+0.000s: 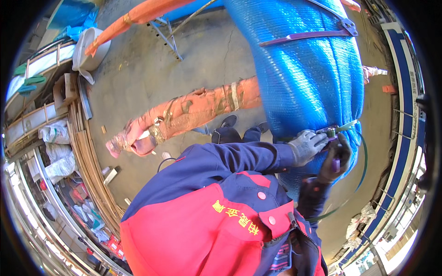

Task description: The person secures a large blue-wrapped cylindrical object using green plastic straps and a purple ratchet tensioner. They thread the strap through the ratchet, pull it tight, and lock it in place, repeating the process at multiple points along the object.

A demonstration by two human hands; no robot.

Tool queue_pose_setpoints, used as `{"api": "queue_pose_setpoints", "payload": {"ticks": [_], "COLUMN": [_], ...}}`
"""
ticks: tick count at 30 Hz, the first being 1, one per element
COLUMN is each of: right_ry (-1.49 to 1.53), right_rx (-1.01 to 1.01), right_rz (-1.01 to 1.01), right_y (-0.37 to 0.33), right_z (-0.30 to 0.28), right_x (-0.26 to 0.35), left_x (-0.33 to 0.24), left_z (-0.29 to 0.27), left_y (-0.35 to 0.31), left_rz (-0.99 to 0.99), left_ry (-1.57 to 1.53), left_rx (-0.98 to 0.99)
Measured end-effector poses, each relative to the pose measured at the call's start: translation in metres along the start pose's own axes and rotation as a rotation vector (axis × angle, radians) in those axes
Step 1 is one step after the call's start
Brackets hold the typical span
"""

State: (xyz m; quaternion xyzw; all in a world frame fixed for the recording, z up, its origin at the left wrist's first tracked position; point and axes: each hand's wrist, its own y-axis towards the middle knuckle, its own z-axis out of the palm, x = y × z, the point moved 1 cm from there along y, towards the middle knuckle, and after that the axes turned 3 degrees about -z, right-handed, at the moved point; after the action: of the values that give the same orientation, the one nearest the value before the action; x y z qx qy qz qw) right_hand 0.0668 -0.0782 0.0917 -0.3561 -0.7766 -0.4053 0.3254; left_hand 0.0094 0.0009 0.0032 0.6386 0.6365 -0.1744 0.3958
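A long bundle wrapped in shiny blue plastic [306, 78] lies before me, running from the far side to my hands. Across its near end passes a green strap [348, 125], whose loose tail loops down on the right. A small metal strapping tensioner [331, 132] sits on this strap. My left hand [307, 148], in a grey glove, is closed at the tensioner's left side, its fingertips on the tool. In a darker glove, my right hand [334, 162] grips the tensioner's purple handle just below. Parts of the tool are hidden by both hands.
An orange-wrapped bundle [198, 109] lies crosswise to the left, passing under the blue one. Long wooden boards [87, 156] and white bags [59, 156] line the left. A metal stand [168, 39] is at the back. A blue-and-white beam [405, 92] runs along the right.
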Motion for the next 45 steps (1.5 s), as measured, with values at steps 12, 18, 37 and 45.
{"api": "queue_pose_setpoints", "payload": {"ticks": [12,18,37,45], "right_ry": [-0.39,-0.521,-0.605,0.354], "right_rx": [0.097,0.048,0.032,-0.744], "right_rz": [0.055,0.237,0.093,0.896], "right_y": [-0.017,-0.072,-0.093,-0.153], "right_z": [-0.052,-0.077,-0.101,-0.231], "right_x": [-0.024,-0.075,-0.072,-0.152], "left_x": [0.185,0.281,0.323,0.264], "left_z": [-0.062,-0.238,-0.284,-0.291], "left_y": [-0.154,-0.488,-0.585,-0.263], "left_rz": [-0.324,-1.418,-0.781,-1.182], "left_ry": [-0.285,0.214,0.562,-0.269], "left_rx": [0.075,-0.547,0.076,-0.335]}}
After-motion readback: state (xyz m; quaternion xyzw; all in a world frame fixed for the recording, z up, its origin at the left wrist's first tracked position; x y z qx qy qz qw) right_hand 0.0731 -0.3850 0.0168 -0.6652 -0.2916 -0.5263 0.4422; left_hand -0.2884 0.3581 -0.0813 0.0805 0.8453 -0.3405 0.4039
